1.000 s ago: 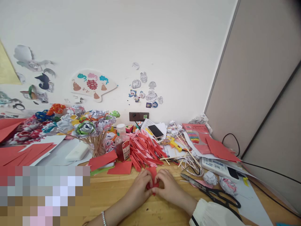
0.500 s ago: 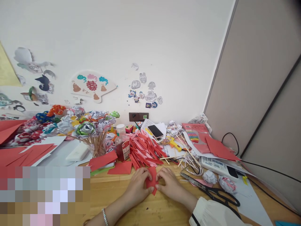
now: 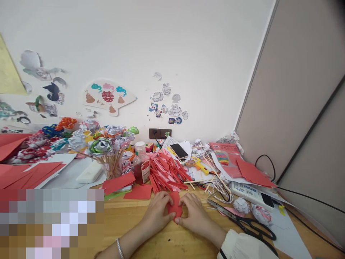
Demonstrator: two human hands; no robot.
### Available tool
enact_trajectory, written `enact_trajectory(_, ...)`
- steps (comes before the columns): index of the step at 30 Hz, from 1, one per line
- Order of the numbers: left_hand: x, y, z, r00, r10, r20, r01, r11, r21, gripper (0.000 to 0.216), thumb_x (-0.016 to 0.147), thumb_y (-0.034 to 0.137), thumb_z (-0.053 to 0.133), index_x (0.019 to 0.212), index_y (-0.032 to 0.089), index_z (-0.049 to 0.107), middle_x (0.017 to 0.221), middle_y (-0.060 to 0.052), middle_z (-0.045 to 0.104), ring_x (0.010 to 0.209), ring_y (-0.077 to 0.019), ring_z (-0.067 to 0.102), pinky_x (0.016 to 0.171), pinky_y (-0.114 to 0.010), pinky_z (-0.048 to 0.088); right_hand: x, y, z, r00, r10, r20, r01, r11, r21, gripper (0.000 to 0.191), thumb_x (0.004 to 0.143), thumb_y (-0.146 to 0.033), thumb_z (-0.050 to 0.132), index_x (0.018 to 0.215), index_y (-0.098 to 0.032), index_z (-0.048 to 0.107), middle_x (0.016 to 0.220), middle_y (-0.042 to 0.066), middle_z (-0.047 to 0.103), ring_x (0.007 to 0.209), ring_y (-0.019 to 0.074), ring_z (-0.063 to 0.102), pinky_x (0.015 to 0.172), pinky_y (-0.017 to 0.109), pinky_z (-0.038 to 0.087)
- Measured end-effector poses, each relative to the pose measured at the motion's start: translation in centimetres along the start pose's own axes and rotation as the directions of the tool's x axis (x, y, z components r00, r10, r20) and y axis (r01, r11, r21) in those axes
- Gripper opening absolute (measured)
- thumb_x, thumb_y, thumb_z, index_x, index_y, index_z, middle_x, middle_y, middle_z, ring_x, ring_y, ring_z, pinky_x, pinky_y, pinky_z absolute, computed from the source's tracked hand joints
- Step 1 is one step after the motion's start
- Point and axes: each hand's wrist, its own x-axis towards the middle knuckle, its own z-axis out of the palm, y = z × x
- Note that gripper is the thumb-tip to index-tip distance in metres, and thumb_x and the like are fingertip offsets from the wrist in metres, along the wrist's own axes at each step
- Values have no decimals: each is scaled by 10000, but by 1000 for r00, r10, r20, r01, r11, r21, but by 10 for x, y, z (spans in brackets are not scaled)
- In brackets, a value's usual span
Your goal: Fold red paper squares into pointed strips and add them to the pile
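Note:
A small piece of red paper (image 3: pixel 174 207) lies on the wooden desk (image 3: pixel 151 241) between both my hands. My left hand (image 3: pixel 157 214) presses its left edge with closed fingers. My right hand (image 3: pixel 195 212) pinches its right edge from the other side. Just behind the hands lies a pile of folded red paper strips (image 3: pixel 165 171). Black scissors (image 3: pixel 242 221) rest on the desk to the right of my right hand.
A bunch of paper flowers on sticks (image 3: pixel 104 147) stands at the left, beside a small bottle (image 3: pixel 140 165). A phone (image 3: pixel 178 150), a yellow glue gun (image 3: pixel 201 166), wooden sticks, red sheets (image 3: pixel 250 172) and black cables (image 3: pixel 302 196) crowd the right side. A blurred patch covers the lower left.
The camera view shifted slightly. Both hands stayed on the red paper and shifted their fingers along its edges; more of the paper shows between them than a second ago.

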Motion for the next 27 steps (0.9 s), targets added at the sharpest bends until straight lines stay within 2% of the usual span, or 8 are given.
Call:
enact_trajectory(3,3,-12,-4,999,10,-53,-9,1000,29,142,712,134,589,836,201,609,958,-59,604,931,-236,530,819,-385,435,2,3,-1,1000,7,18,-7,999,32,365,587,-281,770,863,-208,543,930,8,565,918,208,484,804,308,361)
enact_trajectory(6,5,-22,-6,989,134,-55,-130,990,63,287,771,112,519,1004,228,638,1122,-88,607,1052,-247,521,909,-431,428,4,9,-6,998,-16,61,9,992,123,335,600,-218,751,873,-209,556,939,8,568,920,199,495,808,302,379)
enact_trajectory(10,0,-14,-16,954,291,71,-298,944,141,309,830,125,455,1009,249,675,1294,-87,536,1223,-294,422,993,-529,361,7,21,-20,995,-47,87,27,975,220,299,640,-116,684,903,-211,579,996,15,578,963,195,506,846,311,390)
enact_trajectory(13,-7,3,-32,912,350,213,-377,920,105,254,799,172,548,991,272,681,1384,-54,447,1261,-327,381,1026,-564,304,11,29,-27,999,15,32,-21,985,171,268,657,-72,651,882,-205,596,994,24,589,991,210,502,869,333,381)
enact_trajectory(16,-13,16,-43,849,395,350,-414,910,-23,345,759,189,619,1083,307,642,1398,-36,430,1257,-312,400,1032,-507,334,15,32,-25,996,84,-22,-81,991,102,240,676,-70,651,869,-205,604,988,35,592,992,221,503,874,341,377)
enact_trajectory(18,-14,21,-45,831,401,386,-396,913,-97,408,753,160,624,1130,316,615,1398,-28,430,1264,-281,402,1035,-448,351,16,32,-22,995,85,-48,-82,994,66,228,686,-79,660,870,-203,607,991,43,590,989,225,500,873,340,376)
enact_trajectory(23,-11,19,-35,849,383,363,-324,921,-215,352,743,116,631,1045,294,659,1339,-26,502,1184,-230,491,982,-352,409,17,27,-18,995,23,-97,-22,1000,16,206,707,-101,659,880,-204,612,979,44,587,974,228,492,846,332,379)
enact_trajectory(27,-9,16,-27,844,440,308,-367,891,-267,233,831,151,545,989,255,682,1048,-38,673,1003,-177,590,904,-290,449,16,25,-21,992,1,-125,3,999,32,166,739,-94,618,860,-207,609,929,32,597,931,216,505,819,323,385)
